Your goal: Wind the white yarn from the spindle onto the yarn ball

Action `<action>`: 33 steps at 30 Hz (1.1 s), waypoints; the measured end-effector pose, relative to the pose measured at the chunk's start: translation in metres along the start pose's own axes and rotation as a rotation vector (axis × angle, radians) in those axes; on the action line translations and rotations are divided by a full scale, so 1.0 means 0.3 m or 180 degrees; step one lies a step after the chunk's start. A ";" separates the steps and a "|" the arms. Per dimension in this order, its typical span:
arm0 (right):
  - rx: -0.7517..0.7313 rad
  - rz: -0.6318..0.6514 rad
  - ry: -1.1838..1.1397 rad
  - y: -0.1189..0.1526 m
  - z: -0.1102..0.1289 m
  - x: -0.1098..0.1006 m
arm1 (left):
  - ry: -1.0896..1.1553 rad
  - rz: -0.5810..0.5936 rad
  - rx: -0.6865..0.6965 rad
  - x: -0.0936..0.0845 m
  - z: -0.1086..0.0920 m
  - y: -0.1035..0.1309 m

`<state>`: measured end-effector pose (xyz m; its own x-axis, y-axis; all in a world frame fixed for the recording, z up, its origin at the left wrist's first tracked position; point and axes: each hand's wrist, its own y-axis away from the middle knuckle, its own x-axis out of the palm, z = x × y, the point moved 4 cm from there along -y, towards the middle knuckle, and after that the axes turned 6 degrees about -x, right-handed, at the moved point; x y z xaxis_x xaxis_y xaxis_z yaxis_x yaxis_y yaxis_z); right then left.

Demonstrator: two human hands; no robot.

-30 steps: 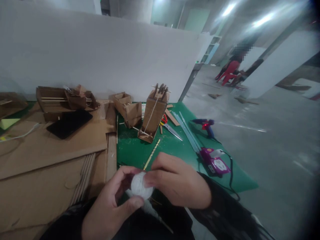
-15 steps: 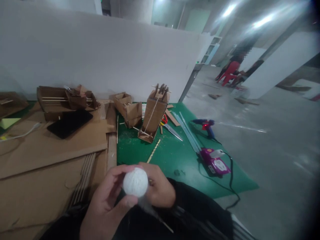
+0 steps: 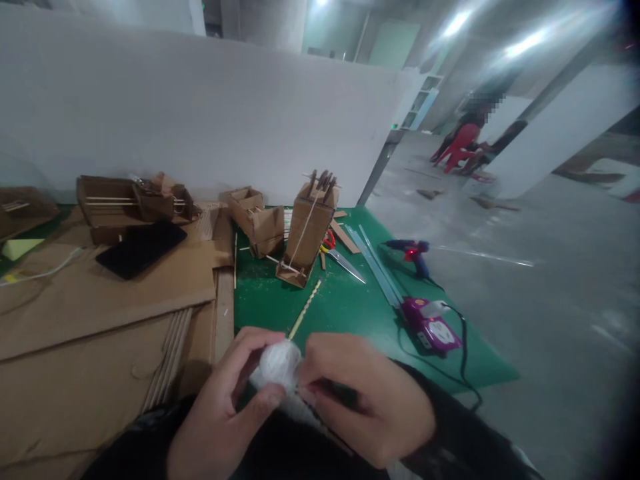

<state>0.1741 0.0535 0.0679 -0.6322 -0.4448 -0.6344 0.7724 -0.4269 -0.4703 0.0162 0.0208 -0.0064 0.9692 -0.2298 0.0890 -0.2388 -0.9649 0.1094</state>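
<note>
My left hand [image 3: 235, 400] is closed around a ball of white string [image 3: 280, 365], thumb in front and fingers behind. Close against the ball's right side, my right hand [image 3: 365, 393] is pinched, thumb and fingertips together; what lies between them is too small and blurred to make out. Below the hands, white wispy material and a thin stick [image 3: 339, 440] show against my dark clothing. Just beyond the ball, a pale twisted strip [image 3: 305, 309] lies on the green tabletop [image 3: 350, 317].
A tall cardboard piece [image 3: 310, 230] wound with string stands ahead, scissors [image 3: 345, 261] beside it. To the right are a glue gun [image 3: 413, 255], clear sticks [image 3: 373, 263] and a purple power strip [image 3: 430, 323]. Cardboard sheets [image 3: 100, 373] and a black phone [image 3: 143, 248] lie left.
My right hand has come out from behind the ball to its right side and is now pinched there. The ball has shifted slightly right and down in my left hand.
</note>
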 end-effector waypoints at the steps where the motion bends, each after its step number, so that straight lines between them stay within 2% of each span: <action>1: -0.0099 0.0080 -0.0009 -0.010 -0.001 -0.008 | 0.0014 0.0122 0.0046 0.002 -0.002 -0.001; 4: -0.0208 0.0170 -0.0073 -0.035 -0.019 -0.024 | 0.0170 0.0402 0.0089 0.006 -0.004 -0.004; 7: -0.0207 -0.0012 -0.0204 -0.052 -0.049 -0.033 | 0.0348 0.0496 -0.0009 0.011 0.004 -0.002; 11: -0.0161 -0.0295 -0.0539 -0.066 -0.102 -0.030 | 0.0648 0.0253 -0.0112 0.007 0.019 0.008; 15: 0.0205 -0.0687 -0.0862 -0.061 -0.170 -0.005 | 0.0737 -0.0024 -0.0121 -0.002 0.017 0.020; 18: 0.0652 -0.0977 -0.1121 -0.042 -0.222 0.039 | 0.0635 -0.0143 -0.0074 -0.006 0.000 0.025; 22: 0.0964 -0.0978 -0.1124 -0.015 -0.258 0.106 | 0.0449 -0.0305 0.0112 -0.016 -0.017 0.025; 25: 0.1002 -0.0874 -0.1062 0.004 -0.240 0.129 | 0.0248 -0.0530 0.0075 -0.036 -0.009 0.015; 28: 0.0926 -0.0482 -0.0820 0.020 -0.179 0.129 | -0.0036 -0.0486 -0.0156 -0.046 0.006 0.000; 30: 0.0796 -0.0273 -0.0553 0.029 -0.127 0.114 | -0.0286 -0.0492 -0.0260 -0.050 0.012 -0.008; 33: 0.0631 -0.0259 -0.0264 0.036 -0.059 0.073 | -0.0654 -0.0516 -0.0294 -0.050 0.018 -0.012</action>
<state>0.1697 0.0531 0.0379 -0.7011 -0.4624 -0.5429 0.6966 -0.6067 -0.3829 0.0028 0.0272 -0.0135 0.9849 -0.1033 -0.1388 -0.0749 -0.9776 0.1965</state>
